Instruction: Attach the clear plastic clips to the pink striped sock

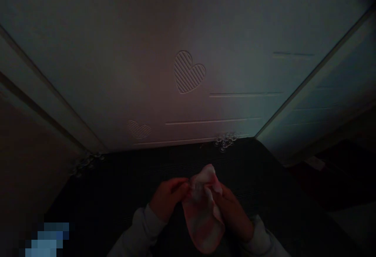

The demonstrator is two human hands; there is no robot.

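A soft pink-and-white sock (204, 223) hangs between my two hands over a dark surface (138, 171), its rounded end toward me. My left hand (169, 198) pinches its left upper edge between thumb and fingers. On the other side, my right hand (233, 212) is closed on the sock's right side, with the fingertips partly hidden by bunched fabric. The upper part is crumpled and folded. Dim light makes the fine detail of the cloth hard to read.
Behind the surface rises a pale panel with an embossed striped heart (189, 73) and grooved lines. Small clear shiny pieces (225, 142) lie in a cluster by the panel's foot; similar ones (86, 163) lie at the left. A blurred bluish patch (44, 241) covers the lower left.
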